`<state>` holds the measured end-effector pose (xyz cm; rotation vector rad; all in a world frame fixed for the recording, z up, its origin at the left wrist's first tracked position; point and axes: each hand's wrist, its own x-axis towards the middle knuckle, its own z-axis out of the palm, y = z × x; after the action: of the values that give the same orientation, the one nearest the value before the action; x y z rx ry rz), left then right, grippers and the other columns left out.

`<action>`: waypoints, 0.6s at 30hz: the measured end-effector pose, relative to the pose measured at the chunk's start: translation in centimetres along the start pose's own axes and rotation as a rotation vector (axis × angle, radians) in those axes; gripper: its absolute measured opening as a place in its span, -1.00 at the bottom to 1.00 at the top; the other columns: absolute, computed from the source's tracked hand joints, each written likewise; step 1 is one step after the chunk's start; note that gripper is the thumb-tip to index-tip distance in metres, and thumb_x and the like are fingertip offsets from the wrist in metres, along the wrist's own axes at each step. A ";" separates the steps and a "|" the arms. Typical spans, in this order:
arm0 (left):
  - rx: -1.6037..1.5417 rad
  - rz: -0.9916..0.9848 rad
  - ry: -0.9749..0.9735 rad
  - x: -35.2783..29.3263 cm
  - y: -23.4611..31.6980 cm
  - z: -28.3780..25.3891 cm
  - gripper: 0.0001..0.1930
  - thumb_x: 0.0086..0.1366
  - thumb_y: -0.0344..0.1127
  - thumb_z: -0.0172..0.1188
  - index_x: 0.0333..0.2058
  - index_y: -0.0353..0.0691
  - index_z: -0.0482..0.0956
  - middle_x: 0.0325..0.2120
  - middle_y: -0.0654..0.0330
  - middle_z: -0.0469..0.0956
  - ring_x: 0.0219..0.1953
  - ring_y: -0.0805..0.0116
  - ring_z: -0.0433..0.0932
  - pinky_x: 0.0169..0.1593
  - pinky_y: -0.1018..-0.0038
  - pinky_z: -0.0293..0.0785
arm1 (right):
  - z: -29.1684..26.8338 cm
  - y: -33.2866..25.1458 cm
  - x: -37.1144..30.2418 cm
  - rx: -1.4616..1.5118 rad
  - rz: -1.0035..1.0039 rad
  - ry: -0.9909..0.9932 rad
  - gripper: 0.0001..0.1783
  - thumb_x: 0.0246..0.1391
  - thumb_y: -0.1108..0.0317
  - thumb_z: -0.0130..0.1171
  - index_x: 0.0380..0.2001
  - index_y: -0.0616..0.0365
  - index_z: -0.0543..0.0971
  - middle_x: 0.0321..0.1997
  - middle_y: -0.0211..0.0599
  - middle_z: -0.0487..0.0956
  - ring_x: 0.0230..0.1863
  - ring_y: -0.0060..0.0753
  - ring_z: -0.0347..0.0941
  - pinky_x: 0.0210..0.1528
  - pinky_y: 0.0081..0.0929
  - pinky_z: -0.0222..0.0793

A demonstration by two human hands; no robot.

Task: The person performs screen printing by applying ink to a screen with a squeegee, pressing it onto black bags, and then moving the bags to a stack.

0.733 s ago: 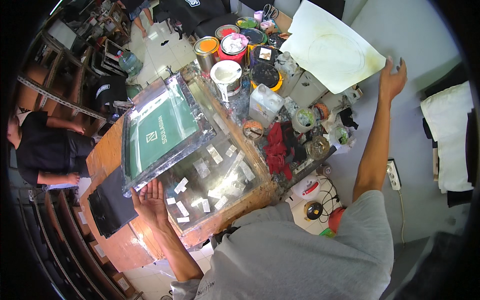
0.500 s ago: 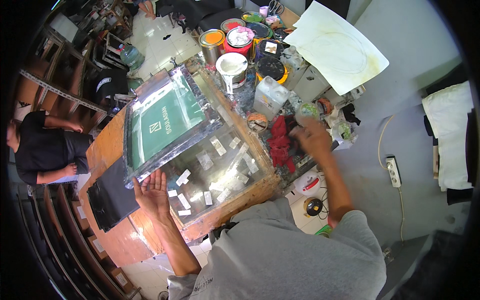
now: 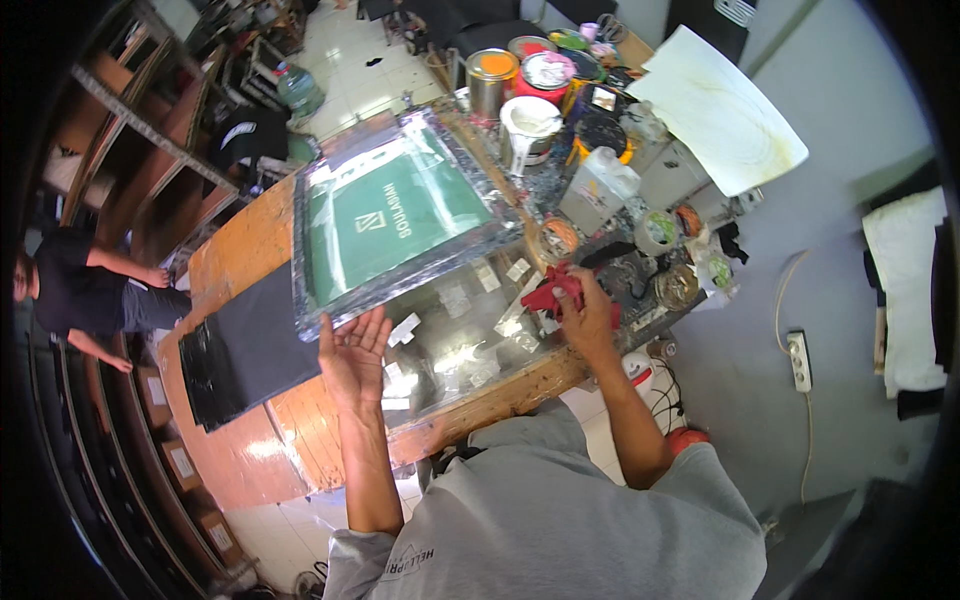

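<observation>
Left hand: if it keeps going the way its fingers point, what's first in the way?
The left hand lies palm up, fingers aimed up and away. First in line is the near edge of the silver-framed green printing screen, which the fingertips look close to or touching; depth is unclear.

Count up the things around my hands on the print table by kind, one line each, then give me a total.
Screen printing frame with green mesh, propped by the left hand: 1
Red rag, gripped by the right hand: 1
Black fabric piece on the wooden table: 1
Tape roll: 1
White plastic jug: 1
Total: 5
</observation>
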<state>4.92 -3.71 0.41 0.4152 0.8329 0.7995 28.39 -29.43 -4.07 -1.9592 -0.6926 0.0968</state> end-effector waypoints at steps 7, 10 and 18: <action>0.028 -0.066 0.042 -0.1 -0.4 0.0 -0.45 0.52 0.09 0.03 -0.12 -0.46 0.34 -0.07 -0.21 0.46 0.11 -0.13 0.57 0.20 -0.01 0.56 | 15.3 -0.6 0.3 0.786 0.539 -0.279 -0.65 0.29 0.39 0.20 0.10 0.23 0.53 0.05 -0.24 0.65 0.07 -0.26 0.58 0.14 -0.38 0.45; 0.020 -0.077 0.080 0.0 -0.9 -0.3 -0.47 0.55 0.07 -0.01 -0.12 -0.46 0.32 -0.06 -0.20 0.43 0.11 -0.13 0.57 0.18 -0.03 0.57 | 20.3 -0.8 3.1 1.546 1.070 -0.104 -0.60 0.38 0.18 0.03 0.15 0.14 0.53 0.20 -0.26 0.59 0.26 -0.25 0.44 0.40 -0.17 0.27; 0.087 -0.064 0.142 0.4 -2.5 -1.2 -0.56 0.53 0.05 0.02 -0.14 -0.31 0.46 -0.24 -0.03 0.55 -0.02 -0.13 0.64 0.23 -0.02 0.50 | 21.1 0.4 4.3 2.027 0.995 -0.342 -0.56 0.40 0.13 0.06 0.19 0.13 0.51 0.27 -0.18 0.57 0.29 -0.17 0.44 0.39 -0.08 0.32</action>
<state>5.25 -4.99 -2.03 0.4097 1.0109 0.7413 24.67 -10.53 -13.68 -0.0806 0.3544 1.1958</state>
